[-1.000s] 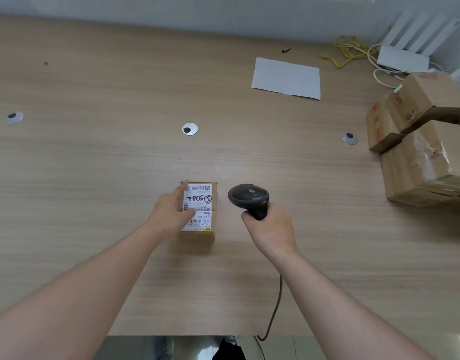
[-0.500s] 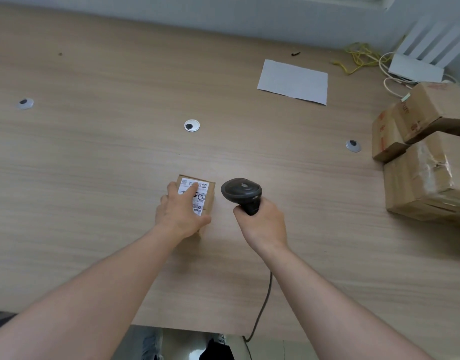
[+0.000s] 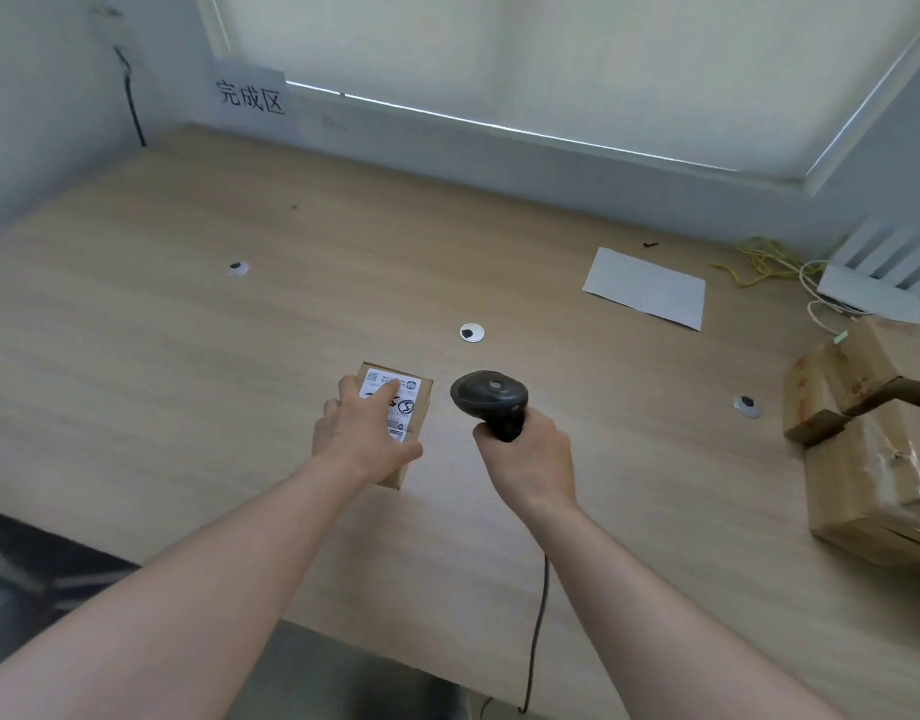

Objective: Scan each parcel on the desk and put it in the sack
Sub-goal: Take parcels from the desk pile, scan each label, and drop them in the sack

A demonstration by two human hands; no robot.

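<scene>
Your desk [image 3: 187,387] is pale wood-grain laminate, smooth and matt. The small parcel [image 3: 413,439] at 6 o'clock is plain brown cardboard with a white paper label [image 3: 403,402], faintly glossy. The scanner [image 3: 491,402] just beside it is dark plastic, slightly shiny. At 3 o'clock, your stacked boxes [image 3: 863,433] are rough cardboard under wrinkled glossy tape. A matt paper sheet [image 3: 645,288] lies at 1 o'clock.

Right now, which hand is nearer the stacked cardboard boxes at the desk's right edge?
Right. The right hand, gripping the barcode scanner, sits left of the stacked cardboard boxes; the left hand is farther left, holding the small labelled parcel.
</scene>
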